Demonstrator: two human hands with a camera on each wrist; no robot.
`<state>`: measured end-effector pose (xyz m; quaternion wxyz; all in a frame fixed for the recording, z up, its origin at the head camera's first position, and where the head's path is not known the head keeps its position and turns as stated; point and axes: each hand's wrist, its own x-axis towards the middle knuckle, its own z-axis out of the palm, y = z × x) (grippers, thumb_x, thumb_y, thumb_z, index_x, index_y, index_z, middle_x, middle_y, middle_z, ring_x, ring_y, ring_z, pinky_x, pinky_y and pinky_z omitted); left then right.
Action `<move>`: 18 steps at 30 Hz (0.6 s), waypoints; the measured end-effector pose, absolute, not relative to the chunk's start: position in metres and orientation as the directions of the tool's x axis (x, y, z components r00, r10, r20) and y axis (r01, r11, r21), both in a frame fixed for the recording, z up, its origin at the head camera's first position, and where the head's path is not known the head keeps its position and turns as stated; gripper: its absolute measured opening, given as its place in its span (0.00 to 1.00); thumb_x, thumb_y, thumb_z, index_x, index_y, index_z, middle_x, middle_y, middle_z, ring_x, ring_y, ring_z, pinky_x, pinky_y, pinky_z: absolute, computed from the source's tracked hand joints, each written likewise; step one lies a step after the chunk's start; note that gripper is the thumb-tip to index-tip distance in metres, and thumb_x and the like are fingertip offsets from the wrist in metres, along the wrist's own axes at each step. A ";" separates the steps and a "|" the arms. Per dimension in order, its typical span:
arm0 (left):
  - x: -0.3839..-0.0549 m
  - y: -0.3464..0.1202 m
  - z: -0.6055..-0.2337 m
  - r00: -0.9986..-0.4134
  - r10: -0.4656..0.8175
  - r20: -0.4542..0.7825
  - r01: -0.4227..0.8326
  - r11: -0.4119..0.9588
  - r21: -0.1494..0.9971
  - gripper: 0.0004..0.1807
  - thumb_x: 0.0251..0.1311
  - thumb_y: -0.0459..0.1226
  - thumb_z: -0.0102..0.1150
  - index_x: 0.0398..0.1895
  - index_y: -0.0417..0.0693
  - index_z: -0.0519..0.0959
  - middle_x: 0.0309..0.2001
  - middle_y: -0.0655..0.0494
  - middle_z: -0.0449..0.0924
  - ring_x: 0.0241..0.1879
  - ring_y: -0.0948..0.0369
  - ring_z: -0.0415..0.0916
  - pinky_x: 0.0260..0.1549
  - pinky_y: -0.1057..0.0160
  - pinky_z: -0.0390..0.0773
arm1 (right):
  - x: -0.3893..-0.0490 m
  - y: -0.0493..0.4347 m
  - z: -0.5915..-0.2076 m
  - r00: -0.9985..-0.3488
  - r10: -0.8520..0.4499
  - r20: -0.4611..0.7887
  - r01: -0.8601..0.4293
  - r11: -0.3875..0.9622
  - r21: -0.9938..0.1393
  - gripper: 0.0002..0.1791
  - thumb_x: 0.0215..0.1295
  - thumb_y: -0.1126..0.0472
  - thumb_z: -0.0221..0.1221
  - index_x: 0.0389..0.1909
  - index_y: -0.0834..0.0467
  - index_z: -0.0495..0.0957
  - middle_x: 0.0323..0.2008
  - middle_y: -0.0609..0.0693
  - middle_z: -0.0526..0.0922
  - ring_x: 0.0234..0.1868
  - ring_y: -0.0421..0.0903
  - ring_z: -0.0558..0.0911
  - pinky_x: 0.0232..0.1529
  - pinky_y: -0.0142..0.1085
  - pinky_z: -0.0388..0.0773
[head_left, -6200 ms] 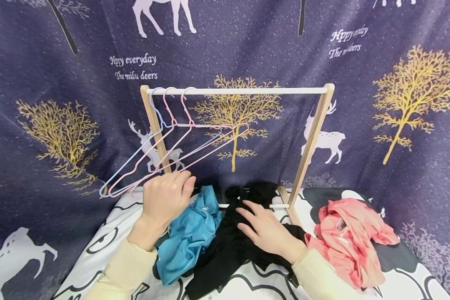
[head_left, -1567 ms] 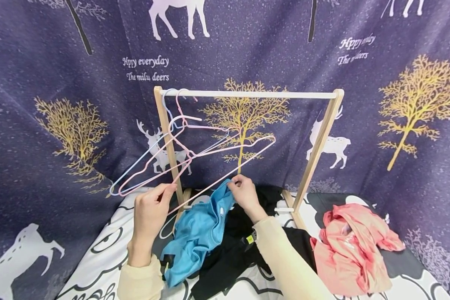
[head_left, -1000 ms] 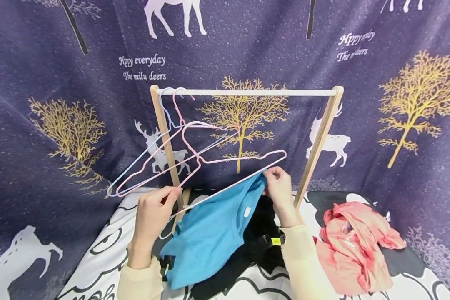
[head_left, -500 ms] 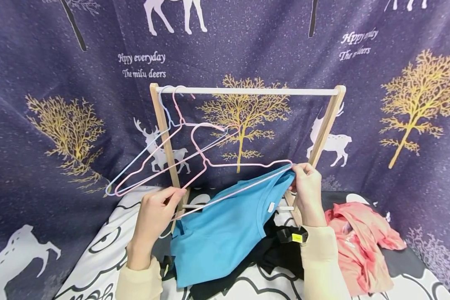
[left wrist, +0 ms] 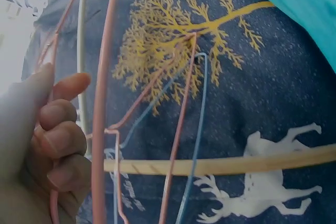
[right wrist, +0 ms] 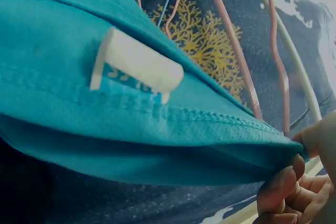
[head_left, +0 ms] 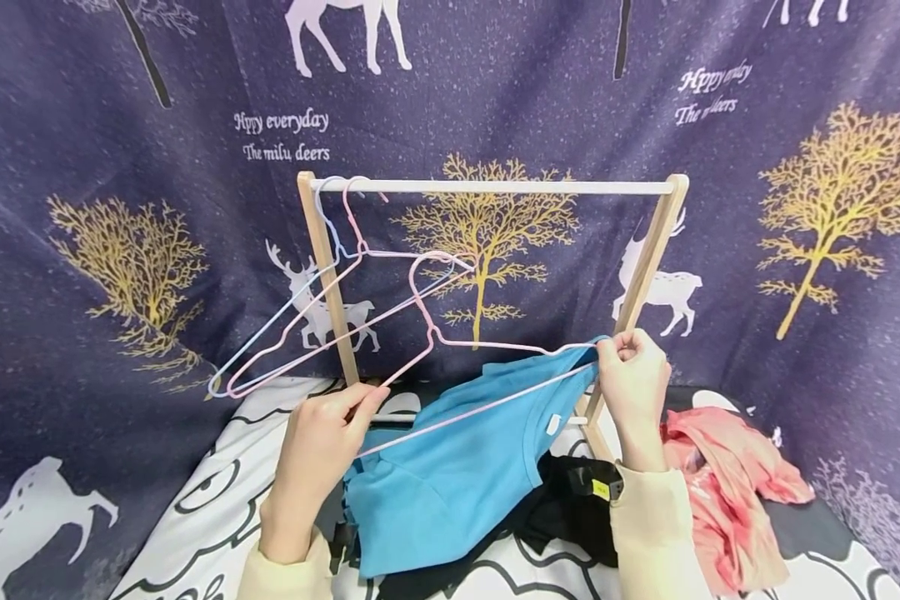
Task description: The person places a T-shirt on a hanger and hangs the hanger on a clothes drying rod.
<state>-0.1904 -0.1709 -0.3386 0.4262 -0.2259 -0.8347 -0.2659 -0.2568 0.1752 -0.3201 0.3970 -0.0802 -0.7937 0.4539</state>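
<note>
My left hand [head_left: 318,454] grips the left arm of a pink clothes hanger [head_left: 487,342], held off the rail with its hook up. At the hanger's other end my right hand [head_left: 633,392] pinches the shoulder edge of a blue top [head_left: 450,500]. In the right wrist view a white label [right wrist: 139,59] shows inside the neckline, and the hanger's tip runs into the cloth by the fingers. The top hangs slanting, its left part low behind the hanger's bottom bar. Curled fingers [left wrist: 60,145] hold the hanger in the left wrist view.
A wooden rack [head_left: 495,187] with a white rail stands behind; a blue hanger [head_left: 266,321] and another pink hanger [head_left: 352,225] hang at its left end. Black cloth [head_left: 570,508] lies under the top. A coral garment [head_left: 727,500] lies right, on the patterned sheet [head_left: 217,475].
The pink hanger has come off the rail in my left hand. My right hand has taken the blue top off the pile, drawn it rightward and brought its shoulder over the hanger's right end.
</note>
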 end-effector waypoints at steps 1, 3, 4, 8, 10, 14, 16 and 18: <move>-0.190 -0.168 -0.338 -0.524 0.156 0.837 0.605 0.760 0.237 0.04 0.62 0.40 0.65 0.30 0.54 0.85 0.15 0.71 0.63 0.14 0.72 0.59 0.15 0.69 0.61 | -0.255 0.174 -0.320 -0.659 0.481 0.578 -0.231 0.602 -0.764 0.06 0.56 0.62 0.58 0.23 0.57 0.73 0.10 0.48 0.70 0.12 0.44 0.67 0.17 0.35 0.60; -0.190 -0.162 -0.339 -0.508 0.162 0.846 0.610 0.761 0.221 0.05 0.61 0.40 0.66 0.28 0.55 0.84 0.15 0.70 0.63 0.14 0.71 0.59 0.15 0.68 0.61 | -0.250 0.172 -0.320 -0.653 0.459 0.602 -0.239 0.630 -0.739 0.06 0.57 0.62 0.57 0.23 0.57 0.73 0.11 0.49 0.71 0.14 0.46 0.69 0.19 0.36 0.60; -0.190 -0.159 -0.340 -0.500 0.165 0.850 0.615 0.758 0.215 0.05 0.60 0.40 0.66 0.27 0.55 0.84 0.15 0.70 0.63 0.14 0.72 0.60 0.15 0.68 0.61 | -0.248 0.171 -0.319 -0.650 0.449 0.613 -0.246 0.639 -0.729 0.06 0.57 0.62 0.57 0.23 0.57 0.73 0.11 0.49 0.71 0.14 0.46 0.69 0.20 0.36 0.60; -0.196 -0.147 -0.348 -0.492 0.179 0.852 0.639 0.739 0.213 0.04 0.60 0.41 0.66 0.28 0.57 0.85 0.17 0.70 0.70 0.16 0.73 0.65 0.16 0.68 0.66 | -0.240 0.166 -0.324 -0.644 0.412 0.645 -0.269 0.667 -0.695 0.06 0.57 0.63 0.57 0.22 0.56 0.73 0.10 0.48 0.70 0.14 0.47 0.69 0.21 0.36 0.60; -0.199 -0.143 -0.352 -0.500 0.192 0.844 0.652 0.725 0.222 0.04 0.62 0.42 0.65 0.30 0.58 0.85 0.19 0.70 0.75 0.18 0.73 0.70 0.19 0.67 0.69 | -0.235 0.163 -0.327 -0.639 0.383 0.667 -0.300 0.674 -0.675 0.06 0.58 0.64 0.58 0.22 0.56 0.74 0.10 0.46 0.69 0.14 0.46 0.68 0.21 0.34 0.61; -0.205 -0.141 -0.357 -0.505 0.185 0.843 0.666 0.705 0.245 0.05 0.63 0.42 0.64 0.29 0.58 0.85 0.19 0.70 0.76 0.17 0.72 0.70 0.19 0.68 0.69 | -0.233 0.159 -0.330 -0.611 0.281 0.740 -0.397 0.700 -0.593 0.05 0.60 0.64 0.61 0.25 0.57 0.76 0.16 0.47 0.70 0.19 0.45 0.69 0.25 0.34 0.62; -0.207 -0.142 -0.358 -0.499 0.165 0.851 0.666 0.701 0.255 0.05 0.62 0.41 0.64 0.28 0.58 0.85 0.17 0.70 0.72 0.16 0.72 0.66 0.17 0.68 0.66 | -0.236 0.162 -0.331 -0.576 0.197 0.793 -0.468 0.716 -0.518 0.04 0.61 0.64 0.62 0.28 0.59 0.78 0.25 0.52 0.73 0.28 0.51 0.71 0.33 0.38 0.64; -0.208 -0.143 -0.359 -0.496 0.145 0.856 0.664 0.698 0.267 0.05 0.61 0.40 0.66 0.27 0.58 0.84 0.15 0.70 0.67 0.15 0.72 0.62 0.16 0.69 0.63 | -0.239 0.168 -0.333 -0.542 0.105 0.834 -0.541 0.716 -0.442 0.03 0.60 0.65 0.63 0.31 0.61 0.80 0.36 0.58 0.76 0.40 0.57 0.71 0.43 0.45 0.64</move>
